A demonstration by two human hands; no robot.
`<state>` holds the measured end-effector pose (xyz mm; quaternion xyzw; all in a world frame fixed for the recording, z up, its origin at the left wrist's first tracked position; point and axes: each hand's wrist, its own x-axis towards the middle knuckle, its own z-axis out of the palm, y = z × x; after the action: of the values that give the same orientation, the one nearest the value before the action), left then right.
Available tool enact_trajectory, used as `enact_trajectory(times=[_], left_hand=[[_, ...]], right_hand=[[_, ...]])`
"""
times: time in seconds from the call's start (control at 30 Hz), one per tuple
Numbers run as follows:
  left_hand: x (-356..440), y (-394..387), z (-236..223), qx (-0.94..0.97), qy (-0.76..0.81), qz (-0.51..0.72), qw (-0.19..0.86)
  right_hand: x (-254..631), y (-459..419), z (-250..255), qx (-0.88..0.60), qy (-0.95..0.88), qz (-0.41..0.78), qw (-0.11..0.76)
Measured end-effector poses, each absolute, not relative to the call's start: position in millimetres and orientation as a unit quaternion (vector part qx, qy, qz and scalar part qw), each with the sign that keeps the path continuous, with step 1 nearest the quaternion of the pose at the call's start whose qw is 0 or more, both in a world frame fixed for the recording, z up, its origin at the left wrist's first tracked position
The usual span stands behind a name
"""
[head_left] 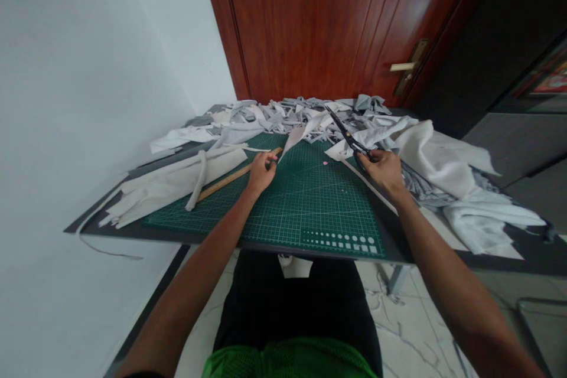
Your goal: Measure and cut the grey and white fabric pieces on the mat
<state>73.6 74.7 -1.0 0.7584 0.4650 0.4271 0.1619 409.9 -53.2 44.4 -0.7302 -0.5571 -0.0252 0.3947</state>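
My right hand (384, 174) is closed around the handles of black scissors (348, 134). Their blades point up and left over pale cloth scraps, and look nearly together. On the green cutting mat (310, 195), my left hand (263, 171) has its fingers curled in; what they hold, if anything, is hidden. A wooden ruler (225, 180) runs slantwise beneath that hand, its far end showing beyond the fingers. Close to the fingertips, a narrow pale cloth piece (293, 139) reaches toward the scrap pile. A small pink bit (325, 163) lies on the mat.
Grey and white scraps (283, 115) are heaped along the back, against a wooden door (305, 23). Long white cloth pieces (177, 183) lie at left, with a rolled strip (198, 180) on top. More white cloth (436, 156) piles up at right. A white wall (110, 71) borders the left.
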Motion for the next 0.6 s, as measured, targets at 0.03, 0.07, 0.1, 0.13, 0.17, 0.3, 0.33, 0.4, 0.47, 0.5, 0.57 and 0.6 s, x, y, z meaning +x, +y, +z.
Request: enact_trajectory(times=[0.03,0.07,0.1,0.13,0.17,0.3,0.33,0.4,0.47,0.5,0.57,0.6], left_hand=[[73.4,74.4,-1.2,0.77,0.461,0.416,0.148],[73.3,74.1,-1.8,0.783,0.456,0.402,0.132],[73.3,73.9,-2.6,0.794,0.453,0.387,0.116],[73.3,73.8,-3.6,0.804,0.452,0.373,0.104],[73.4,73.7,-4.6,0.811,0.451,0.361,0.094],[74.1,73.2,-8.1,0.832,0.445,0.324,0.073],[74.2,73.0,-8.7,0.836,0.442,0.318,0.07],[74.7,72.5,-9.5,0.843,0.436,0.307,0.064],[75.4,71.9,-10.1,0.847,0.439,0.295,0.056],[75.9,71.7,-10.4,0.845,0.447,0.288,0.051],[77.6,71.3,-10.9,0.836,0.475,0.274,0.035],[78.7,71.3,-11.1,0.829,0.491,0.267,0.027]], right_hand=[[410.1,-52.6,44.3,-0.727,-0.552,-0.015,0.408],[410.3,-52.1,44.1,-0.722,-0.548,-0.004,0.422],[410.6,-51.7,43.9,-0.716,-0.544,0.008,0.438],[411.0,-51.3,43.8,-0.707,-0.54,0.022,0.456],[411.4,-51.2,43.6,-0.697,-0.536,0.038,0.475],[413.6,-50.4,41.7,-0.661,-0.511,0.107,0.539],[414.0,-49.4,40.4,-0.652,-0.505,0.122,0.552],[414.5,-45.8,36.3,-0.634,-0.492,0.149,0.578],[414.5,-40.4,31.2,-0.611,-0.486,0.178,0.6],[414.4,-37.5,28.6,-0.599,-0.486,0.191,0.607],[414.2,-32.2,24.6,-0.582,-0.496,0.209,0.609],[414.1,-30.1,23.3,-0.581,-0.508,0.215,0.599]])
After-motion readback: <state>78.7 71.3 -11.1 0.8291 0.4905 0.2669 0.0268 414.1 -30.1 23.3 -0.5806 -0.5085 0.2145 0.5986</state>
